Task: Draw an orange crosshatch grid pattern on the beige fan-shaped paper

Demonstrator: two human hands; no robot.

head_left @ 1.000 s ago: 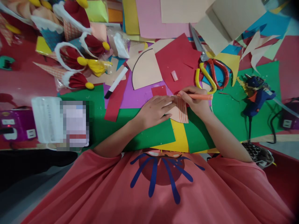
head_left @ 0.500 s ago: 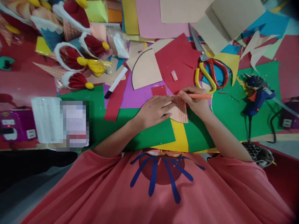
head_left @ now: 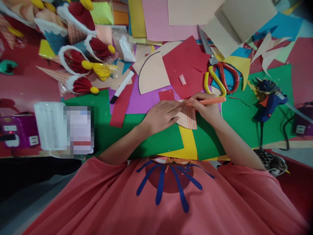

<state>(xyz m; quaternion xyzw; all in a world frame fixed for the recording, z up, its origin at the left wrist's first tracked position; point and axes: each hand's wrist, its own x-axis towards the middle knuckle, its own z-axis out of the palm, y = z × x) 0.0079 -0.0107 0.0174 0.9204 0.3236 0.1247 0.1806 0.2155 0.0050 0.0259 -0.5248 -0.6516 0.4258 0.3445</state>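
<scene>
Under my hands lies a pale peach paper wedge point(head_left: 187, 119) with several orange stripes along its right part. My left hand point(head_left: 162, 117) rests flat across its left side, fingers stretched out and pressing it down. An orange marker point(head_left: 212, 101) is pinched in my right hand point(head_left: 205, 109), its tip at the upper end of the wedge by my left fingertips. Just above sits another peach piece point(head_left: 154, 73) with a black curved line. To its left is a white marker with a black cap point(head_left: 122, 86). A small pink cap-like piece point(head_left: 182, 79) lies on red paper point(head_left: 187, 58).
Scissors point(head_left: 215, 70) with red and yellow handles lie beyond my right hand. A blue glue gun point(head_left: 269, 104) with cords is at the right. Decorated paper cones point(head_left: 78, 84) crowd the upper left. A blurred phone point(head_left: 79, 130) and power strip point(head_left: 18, 130) sit at left.
The orange marker has tilted slightly, its back end rising, and my right hand has shifted a little. My left fingers have drawn in slightly, uncovering more of the wedge's lower left.
</scene>
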